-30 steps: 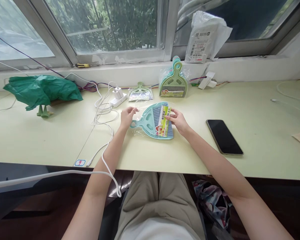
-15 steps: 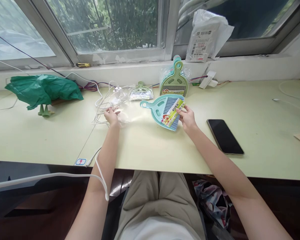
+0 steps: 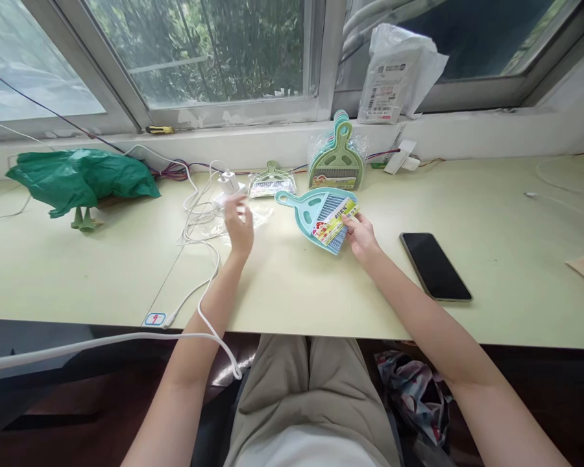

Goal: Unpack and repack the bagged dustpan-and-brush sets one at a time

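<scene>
Below the bare left hand (image 3: 239, 227) and bare right hand (image 3: 360, 237), creased khaki trousers (image 3: 311, 395) and a white top (image 3: 306, 449)

The dustpan (image 3: 302, 210) is pale turquoise, the bristles (image 3: 328, 206) blue-grey, and the label (image 3: 335, 222) yellow-green and white with dark lettering and red figures. The worktop (image 3: 282, 292) is pale yellow-green, the front stacked pan (image 3: 339, 155) olive green, the bag (image 3: 87, 176) deep green, the phone (image 3: 435, 266) black, the trousers (image 3: 282, 376) beige, and the crumpled cloth (image 3: 416, 392) patterned in grey-blue and pink.

Bright daylight enters through the windows (image 3: 199, 52); the left hand (image 3: 240, 228) blurs.
</scene>
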The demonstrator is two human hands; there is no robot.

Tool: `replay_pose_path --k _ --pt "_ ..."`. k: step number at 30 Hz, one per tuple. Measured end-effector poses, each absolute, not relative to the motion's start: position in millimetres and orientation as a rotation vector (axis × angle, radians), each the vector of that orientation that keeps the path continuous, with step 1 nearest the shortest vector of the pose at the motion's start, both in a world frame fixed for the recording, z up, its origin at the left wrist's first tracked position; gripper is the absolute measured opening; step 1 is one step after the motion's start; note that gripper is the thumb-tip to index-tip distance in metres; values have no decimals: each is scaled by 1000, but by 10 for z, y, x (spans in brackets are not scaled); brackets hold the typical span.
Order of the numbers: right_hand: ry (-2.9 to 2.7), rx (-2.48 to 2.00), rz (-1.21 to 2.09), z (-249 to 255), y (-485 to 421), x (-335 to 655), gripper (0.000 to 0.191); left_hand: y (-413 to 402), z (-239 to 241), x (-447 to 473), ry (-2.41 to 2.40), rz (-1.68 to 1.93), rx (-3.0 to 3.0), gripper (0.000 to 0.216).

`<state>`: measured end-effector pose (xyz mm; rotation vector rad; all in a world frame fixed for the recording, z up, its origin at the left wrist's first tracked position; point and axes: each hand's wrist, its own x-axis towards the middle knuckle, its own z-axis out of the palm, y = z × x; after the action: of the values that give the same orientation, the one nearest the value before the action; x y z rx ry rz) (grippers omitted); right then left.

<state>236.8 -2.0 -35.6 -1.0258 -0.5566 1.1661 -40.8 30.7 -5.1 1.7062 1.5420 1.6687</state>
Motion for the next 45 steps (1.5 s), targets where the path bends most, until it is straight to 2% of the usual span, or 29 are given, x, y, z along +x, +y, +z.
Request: replay_pose_path --k 4,5,12,17,25,29,34,39,45 --pt "-562 -1034 1216 -332 -71 2271 21 213 -269 -86 855 889 1447 55" --pt "-571 -1034 1232 -327 -85 2243 20 188 -318 -31 758 787 1383 56" --pt "-686 -1018 1381 -283 -133 2133 5 135 -320 -24 868 902 1182 36" --pt "-840 -1187 1364 -238 -106 2211 30 194 -212 -121 1010 1037 1147 34" --pt "-128 -1131 1049 -244 108 2673 39 267 -231 -162 1122 1067 1117 33" --pt "-25 -1106 943 -268 157 2945 48 246 -287 -155 1107 1005 1204 31" --pt "-47 -1088 994 -292 135 3047 58 189 -281 -136 1090 943 1319 27" --pt "-100 -1087 977 -259 76 2941 48 135 -206 -111 1084 895 1385 21" --pt "-137 -1103 1049 -198 41 2904 40 111 -184 -103 1094 866 1406 26"
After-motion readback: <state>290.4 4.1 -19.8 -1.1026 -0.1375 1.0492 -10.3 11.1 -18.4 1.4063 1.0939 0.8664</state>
